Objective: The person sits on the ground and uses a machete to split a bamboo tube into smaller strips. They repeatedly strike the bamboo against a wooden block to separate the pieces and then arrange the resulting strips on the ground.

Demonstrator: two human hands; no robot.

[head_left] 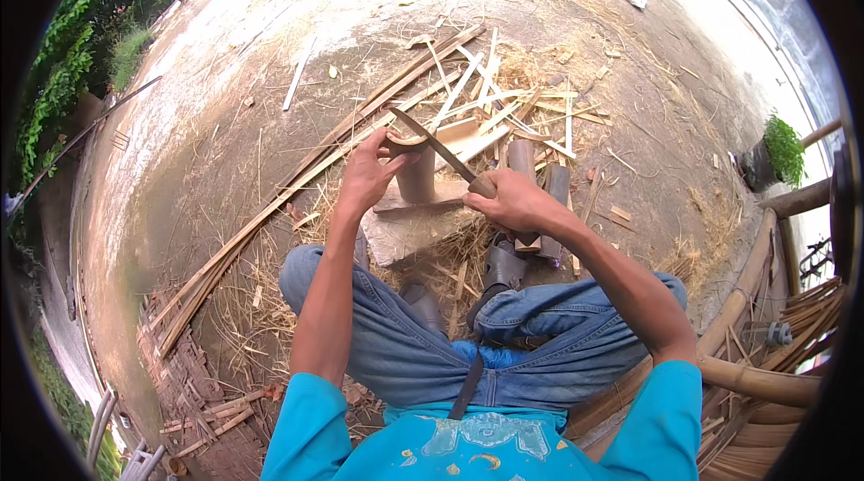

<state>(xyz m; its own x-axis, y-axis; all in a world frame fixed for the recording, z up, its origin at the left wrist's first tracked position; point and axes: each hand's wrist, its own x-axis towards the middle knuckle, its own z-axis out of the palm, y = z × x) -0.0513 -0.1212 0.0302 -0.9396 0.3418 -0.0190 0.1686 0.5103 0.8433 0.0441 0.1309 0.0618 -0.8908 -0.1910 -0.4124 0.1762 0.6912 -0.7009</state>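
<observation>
My left hand (364, 177) is closed on a curved piece of split bamboo (407, 144), holding it at the top of an upright bamboo section (417, 182). That section stands on a flat pale block (393, 240) in front of my feet. In my right hand (515, 204) is the handle of a long-bladed knife (450, 157). Its dark blade slants up and to the left, passing the right edge of the split piece. I cannot tell whether the blade touches the bamboo.
Beyond the block lies a heap of pale split bamboo strips (486, 94). Long bamboo slats (297, 179) run diagonally on the left. Two bamboo lengths (555, 184) lie right of the block. Shavings litter the ground, and bamboo poles (760, 380) stand at my right.
</observation>
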